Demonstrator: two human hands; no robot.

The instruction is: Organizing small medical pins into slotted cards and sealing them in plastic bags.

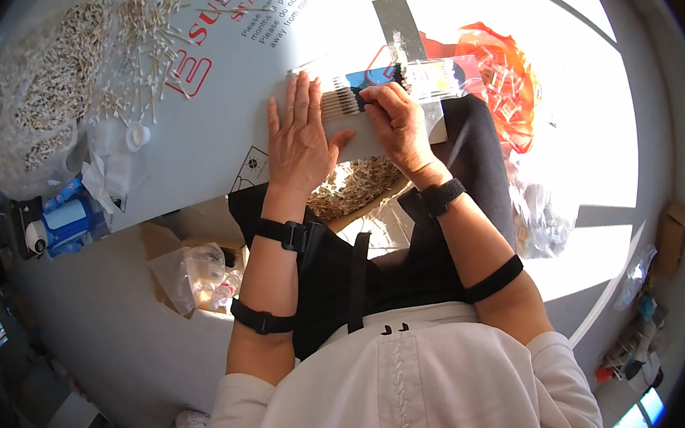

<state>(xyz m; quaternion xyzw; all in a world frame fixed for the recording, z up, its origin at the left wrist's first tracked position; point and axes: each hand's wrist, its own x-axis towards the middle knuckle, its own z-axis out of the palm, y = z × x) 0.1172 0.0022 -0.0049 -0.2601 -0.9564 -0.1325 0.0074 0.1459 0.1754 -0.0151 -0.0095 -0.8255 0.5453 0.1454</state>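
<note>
I am apparently aligning the swabs [337, 101], my left hand [300, 141] lying open beside them, my right hand [399, 125] curling, grip unclear; packing is probably requiring even ends.

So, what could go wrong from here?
The left hand is spread right by the row of thin sticks and might skew it if it shifts. The clear packet near the right hand appears to jut past the edge of the table, so it could slip off.

Pale table [220, 140] (red-printed top) | clear swab-filled bag [17, 163] | loose swabs [149, 22] beside it | row of thin sticks [339, 102]
</note>
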